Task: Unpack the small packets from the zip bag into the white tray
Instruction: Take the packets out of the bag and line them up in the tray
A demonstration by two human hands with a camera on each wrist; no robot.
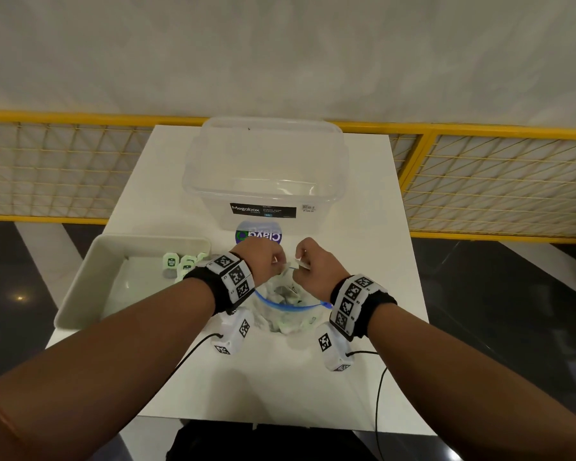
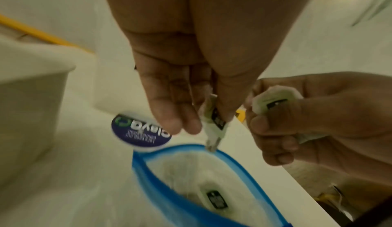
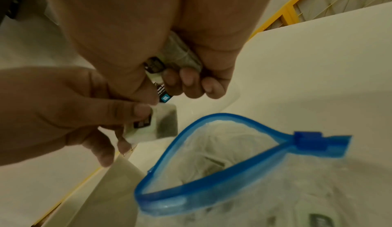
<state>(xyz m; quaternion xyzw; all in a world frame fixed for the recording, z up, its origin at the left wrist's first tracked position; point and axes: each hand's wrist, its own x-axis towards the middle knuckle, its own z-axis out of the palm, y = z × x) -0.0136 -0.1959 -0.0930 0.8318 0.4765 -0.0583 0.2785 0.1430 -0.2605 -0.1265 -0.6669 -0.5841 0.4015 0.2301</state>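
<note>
A: Starting on the left, what sits there?

B: The white tray point(image 1: 80, 287) at the left edge of the tabletop point(image 1: 373, 227), with a few small green packets point(image 1: 180, 264) lying in its far right corner.

A: And the left hand?

B: The left hand point(image 1: 263, 261) hangs just above the open mouth of the zip bag point(image 1: 290, 314). Its grip pinches one packet point(image 2: 214, 121) between thumb and fingers, the packet dangling over the bag's blue rim.

A: Where is the bag?

B: Near the middle of the tabletop, between the two wrists, mouth gaping upward. More packets lie inside it.

A: The right hand?

B: The right hand point(image 1: 316, 264) is just beside the left, over the far side of the bag's mouth. Its fingers are curled around another packet point(image 3: 161, 73), the grip closed on it.

A: What lies beyond?

B: A clear storage box point(image 1: 263, 174) stands at the far side of the tabletop, and a round purple lid point(image 1: 258, 236) lies between the box and the hands. A yellow mesh fence point(image 1: 496, 181) runs behind.
</note>
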